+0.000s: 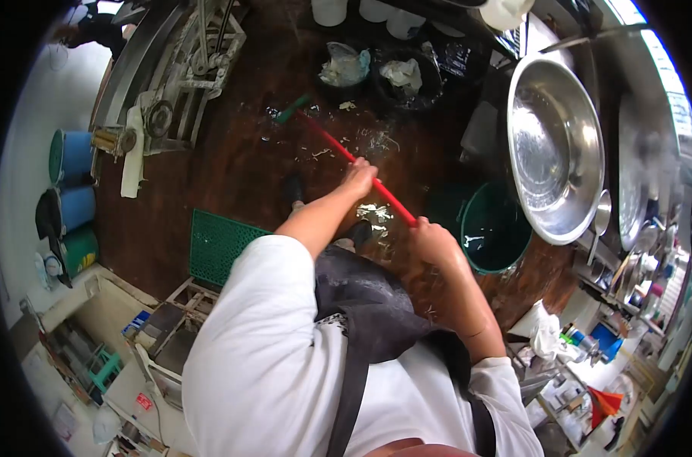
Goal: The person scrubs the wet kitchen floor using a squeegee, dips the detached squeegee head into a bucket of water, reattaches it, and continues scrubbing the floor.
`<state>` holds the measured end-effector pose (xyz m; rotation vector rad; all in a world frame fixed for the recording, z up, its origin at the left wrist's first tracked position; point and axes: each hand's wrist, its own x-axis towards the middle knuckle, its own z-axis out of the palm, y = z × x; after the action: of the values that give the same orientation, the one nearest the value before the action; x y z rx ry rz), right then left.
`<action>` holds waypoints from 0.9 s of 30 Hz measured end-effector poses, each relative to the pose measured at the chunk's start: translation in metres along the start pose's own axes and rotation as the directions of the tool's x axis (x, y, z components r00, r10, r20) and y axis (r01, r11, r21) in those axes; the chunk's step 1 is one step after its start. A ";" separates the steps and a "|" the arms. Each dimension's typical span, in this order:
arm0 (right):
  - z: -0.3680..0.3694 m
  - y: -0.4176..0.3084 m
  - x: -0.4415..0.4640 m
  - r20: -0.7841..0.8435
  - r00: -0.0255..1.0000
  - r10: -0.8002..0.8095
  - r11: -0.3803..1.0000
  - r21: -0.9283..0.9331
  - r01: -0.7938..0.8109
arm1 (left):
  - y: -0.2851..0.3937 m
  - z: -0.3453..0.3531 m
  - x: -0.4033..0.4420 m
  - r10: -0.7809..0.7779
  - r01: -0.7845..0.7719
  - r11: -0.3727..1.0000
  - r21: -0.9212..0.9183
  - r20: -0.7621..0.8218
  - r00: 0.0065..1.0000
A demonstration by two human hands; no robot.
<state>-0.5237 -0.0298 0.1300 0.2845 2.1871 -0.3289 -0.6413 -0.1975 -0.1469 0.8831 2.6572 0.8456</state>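
Note:
A long red-handled broom [327, 137] slants across the wet brown floor. Its narrow green head [293, 109] rests on the floor at the far left end; whether it has bristles or a blade I cannot make out. My left hand [359, 179] is wrapped round the middle of the handle. Nearer to my body, my right hand [434, 240] closes round the handle's end. Pale scraps [347, 106] and shreds lie scattered on the floor near the head.
A dark green bucket [495, 263] stands right of my right hand, below a large steel basin [557, 152]. Two bagged bins [344, 68] are ahead. A machine [197, 76] stands at the left, and a green perforated mat [224, 247] lies by my left arm.

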 end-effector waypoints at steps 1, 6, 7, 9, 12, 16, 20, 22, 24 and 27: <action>-0.001 0.013 -0.018 -0.005 0.999 0.053 0.998 0.021 -0.053 | 0.024 0.011 0.008 -0.046 0.043 0.999 0.020 0.197 0.979; 0.012 0.103 -0.083 -0.061 0.984 0.167 0.985 0.045 -0.164 | 0.143 0.084 -0.004 -0.052 0.066 0.993 -0.100 0.133 0.990; 0.019 0.110 -0.094 -0.062 0.982 0.179 0.983 0.055 -0.176 | 0.154 0.078 -0.005 -0.029 0.056 0.990 -0.126 0.207 0.978; 0.027 0.109 -0.116 -0.055 0.976 0.212 0.975 0.076 -0.207 | 0.169 0.064 -0.011 0.031 0.012 0.984 -0.176 0.237 0.971; 0.015 0.078 -0.151 -0.039 0.965 0.258 0.965 0.067 -0.255 | 0.178 0.045 -0.030 0.078 -0.042 0.968 -0.246 0.139 0.987; 0.020 0.087 -0.131 -0.135 0.973 0.186 0.980 0.100 -0.174 | 0.167 0.031 -0.024 -0.031 0.036 0.974 -0.222 0.027 0.999; 0.029 0.083 -0.080 -0.178 0.976 0.124 0.992 0.059 -0.116 | 0.125 0.061 -0.015 -0.110 0.107 0.987 -0.119 -0.014 0.994; 0.020 0.088 -0.079 -0.154 0.973 0.174 0.984 0.072 -0.164 | 0.121 0.081 -0.004 -0.138 0.136 0.986 -0.093 -0.023 0.990; 0.030 0.102 -0.089 -0.160 0.966 0.201 0.977 0.099 -0.187 | 0.130 0.098 0.001 -0.113 0.119 0.992 -0.051 0.111 0.987; 0.048 0.106 -0.118 -0.096 0.953 0.287 0.952 0.139 -0.273 | 0.164 0.085 -0.007 0.014 0.027 0.994 -0.108 0.361 0.933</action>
<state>-0.3851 0.0434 0.1839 0.6922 2.2042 -0.2955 -0.5257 -0.0559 -0.1200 0.9027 2.2720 0.7388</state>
